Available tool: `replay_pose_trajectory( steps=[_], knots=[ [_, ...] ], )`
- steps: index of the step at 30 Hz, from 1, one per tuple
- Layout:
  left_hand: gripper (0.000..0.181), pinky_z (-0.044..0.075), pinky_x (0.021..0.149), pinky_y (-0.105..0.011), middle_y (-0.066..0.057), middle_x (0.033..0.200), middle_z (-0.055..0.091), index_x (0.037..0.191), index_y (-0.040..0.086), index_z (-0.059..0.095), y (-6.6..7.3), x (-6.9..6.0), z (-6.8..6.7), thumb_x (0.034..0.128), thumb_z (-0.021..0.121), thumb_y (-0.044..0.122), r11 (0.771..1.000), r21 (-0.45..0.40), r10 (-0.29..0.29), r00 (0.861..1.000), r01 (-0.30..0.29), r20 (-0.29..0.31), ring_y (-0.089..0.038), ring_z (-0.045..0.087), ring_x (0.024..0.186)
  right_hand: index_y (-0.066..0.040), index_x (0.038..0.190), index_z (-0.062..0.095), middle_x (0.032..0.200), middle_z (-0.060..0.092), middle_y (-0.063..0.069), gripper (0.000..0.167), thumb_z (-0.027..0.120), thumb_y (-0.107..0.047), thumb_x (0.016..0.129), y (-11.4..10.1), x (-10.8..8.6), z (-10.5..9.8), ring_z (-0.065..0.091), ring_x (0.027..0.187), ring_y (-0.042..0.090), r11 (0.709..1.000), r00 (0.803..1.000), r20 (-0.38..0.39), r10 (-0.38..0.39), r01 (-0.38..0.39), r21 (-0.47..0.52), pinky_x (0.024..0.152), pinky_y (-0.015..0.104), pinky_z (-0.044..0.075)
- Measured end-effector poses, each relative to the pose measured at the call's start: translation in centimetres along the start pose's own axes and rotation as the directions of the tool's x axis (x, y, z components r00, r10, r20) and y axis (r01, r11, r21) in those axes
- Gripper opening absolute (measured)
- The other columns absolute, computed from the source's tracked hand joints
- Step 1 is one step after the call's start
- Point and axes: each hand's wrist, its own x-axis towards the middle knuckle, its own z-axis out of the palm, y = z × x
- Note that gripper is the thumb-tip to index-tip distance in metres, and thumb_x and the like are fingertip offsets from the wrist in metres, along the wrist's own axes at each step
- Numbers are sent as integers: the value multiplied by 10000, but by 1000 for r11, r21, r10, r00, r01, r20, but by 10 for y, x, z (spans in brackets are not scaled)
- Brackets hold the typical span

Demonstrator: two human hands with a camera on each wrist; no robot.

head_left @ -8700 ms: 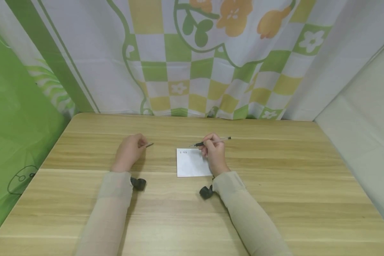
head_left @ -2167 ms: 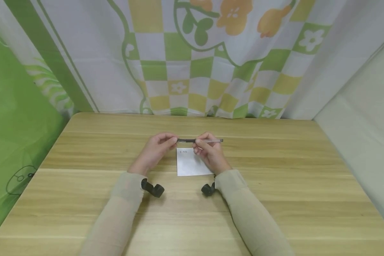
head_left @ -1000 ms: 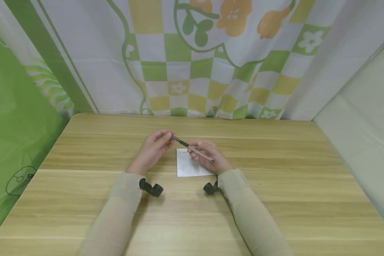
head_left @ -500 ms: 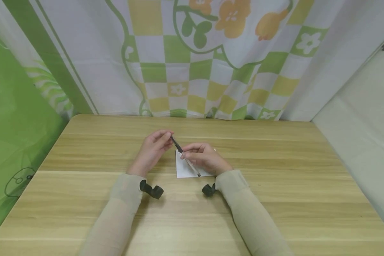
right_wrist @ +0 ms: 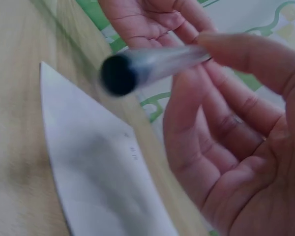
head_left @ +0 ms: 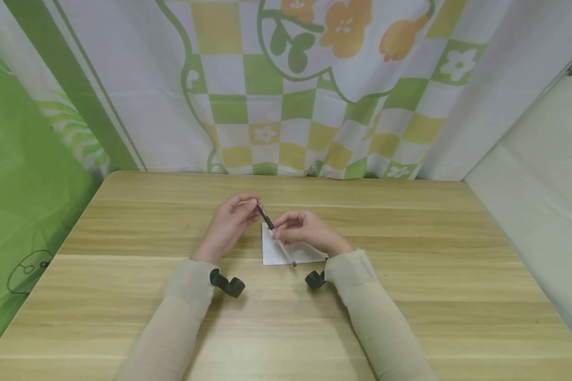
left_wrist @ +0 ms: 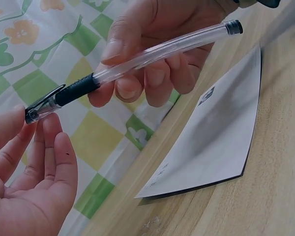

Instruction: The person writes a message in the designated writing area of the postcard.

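Observation:
A gel pen (head_left: 282, 246) with a clear barrel, black grip and capped tip slants above the paper, its black rear end toward me. My left hand (head_left: 226, 225) pinches the cap (left_wrist: 43, 104) between thumb and fingertips. The right hand (head_left: 307, 232) pinches the clear barrel between thumb and index finger, just behind the black grip; its other fingers curl loosely below, as the left wrist view shows. Under the pen lies a white sheet or pad of paper (head_left: 276, 253) with small marks near one corner, partly covered by the right hand.
The wood-grain table (head_left: 434, 291) spreads around both forearms. A patterned curtain (head_left: 267, 106) hangs behind its far edge, with green fabric (head_left: 24, 185) at the left. Black wrist cameras (head_left: 232, 286) stick out inward from both cuffs.
Earlier the cap was in my left hand, apart from the pen in the right. The two came together over the paper. Since then the pen's rear end has swung toward me.

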Motion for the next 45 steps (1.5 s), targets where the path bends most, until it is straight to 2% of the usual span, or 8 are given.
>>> replay_pose_trajectory(
  steps=[11,16,20,24,26,30,37,45],
  knots=[
    [327,488,1054,-326,-75,1138,643,1333,-112,502,0,-1,1,1052,522,55,1000,2,22,999,-22,26,-175,640,1087,55,1159,680,976,736,112,265,682,-38,911,-17,-5,-7,691,789,187,980,998,-56,32,-42,-194,759,352,604],
    [338,484,1055,-313,-221,1268,596,1337,-110,512,-1,-1,1,1068,500,95,1000,31,2,1000,-3,30,-242,618,1154,66,1164,673,987,730,135,270,689,-34,913,-20,-8,-13,688,779,189,969,996,-85,35,-54,-240,764,378,609],
    [365,452,1097,-378,-308,1353,533,1348,-121,501,-2,0,1,1074,493,120,999,50,-14,999,12,32,-323,583,1224,56,1177,668,1015,724,146,276,698,-56,926,-20,-11,-20,692,823,202,961,992,-115,50,-79,-265,782,378,609],
    [355,417,1123,-457,-298,1306,561,1335,-145,495,-4,1,1,1069,488,90,999,38,-7,1000,6,25,-333,594,1204,49,1173,669,1016,716,146,266,696,-60,931,-19,-14,-28,685,857,207,952,986,-156,62,-105,-287,798,362,607],
    [344,426,1116,-451,-276,1272,583,1327,-156,495,-5,1,0,1067,484,69,999,34,-5,1000,5,11,-309,611,1177,56,1163,667,1005,704,148,254,687,-48,932,-19,-16,-31,673,856,208,947,982,-176,69,-120,-298,804,369,607],
    [344,450,1099,-408,-264,1280,588,1327,-152,503,-4,1,-1,1068,488,75,998,56,-14,1000,15,-18,-263,623,1159,66,1158,664,999,685,151,242,666,-33,938,-17,-17,-37,662,833,206,927,972,-218,86,-158,-339,792,360,608],
    [357,480,1067,-355,-283,1325,566,1337,-136,512,-1,0,-3,1070,497,100,994,105,-28,999,31,-31,-303,607,1204,26,1151,682,1003,688,134,244,665,-104,945,-15,-23,-49,643,831,212,871,941,-326,87,-231,-433,734,307,562],
    [319,484,1064,-387,-231,1295,628,1300,-71,584,1,0,-6,1051,553,126,963,263,-38,994,64,-103,-314,627,1199,52,1122,694,1017,707,176,238,680,-78,923,-10,-27,-62,644,921,277,816,914,-401,60,-276,-507,836,383,541]
  ],
)
